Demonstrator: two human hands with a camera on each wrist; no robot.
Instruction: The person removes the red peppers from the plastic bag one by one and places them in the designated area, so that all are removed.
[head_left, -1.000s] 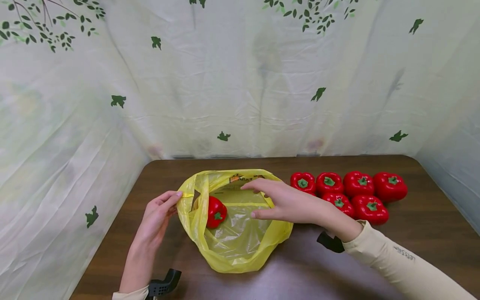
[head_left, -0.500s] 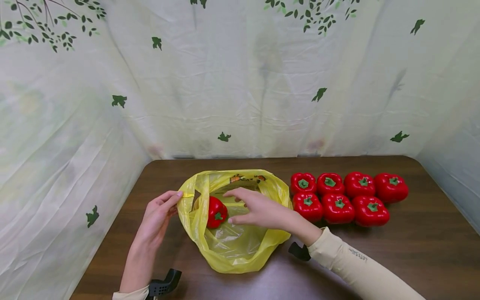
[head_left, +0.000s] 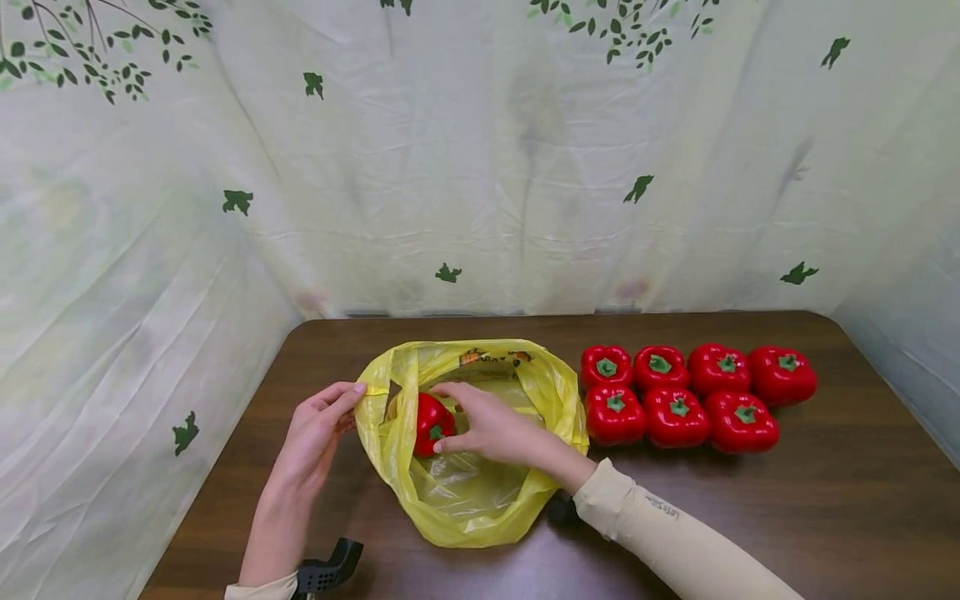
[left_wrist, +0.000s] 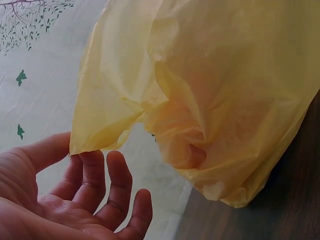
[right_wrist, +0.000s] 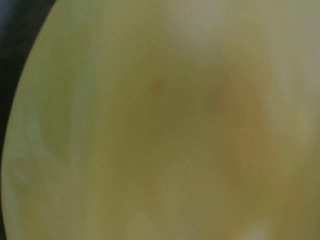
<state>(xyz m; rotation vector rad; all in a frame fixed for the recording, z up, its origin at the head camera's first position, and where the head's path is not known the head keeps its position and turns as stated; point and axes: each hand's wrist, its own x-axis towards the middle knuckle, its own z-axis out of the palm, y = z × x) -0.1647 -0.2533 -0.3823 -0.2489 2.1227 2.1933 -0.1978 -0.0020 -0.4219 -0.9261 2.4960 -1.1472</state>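
A yellow plastic bag (head_left: pixel 480 529) stands on the table with its mouth spread wide. One red bell pepper (head_left: pixel 431 425) sits inside at its left wall. My left hand (head_left: pixel 322 425) pinches the bag's left edge between thumb and fingertips; in the left wrist view the left hand (left_wrist: pixel 85 195) has its other fingers loosely bent. Reaching into the bag, my right hand (head_left: pixel 495 425) has its thumb and forefinger spread at the pepper's right side; whether they touch it is unclear. The right wrist view holds only blurred yellow film of the bag (right_wrist: pixel 165 130).
Several more red bell peppers (head_left: pixel 677 417) stand in two rows on the table's right side, next to the bag. The brown wooden table (head_left: pixel 840 500) ends at a pale leaf-printed curtain (head_left: pixel 480 167) behind.
My right hand has moved left and deeper over the bag, from its right rim to the pepper inside. The left hand, bag and peppers stay where they were.
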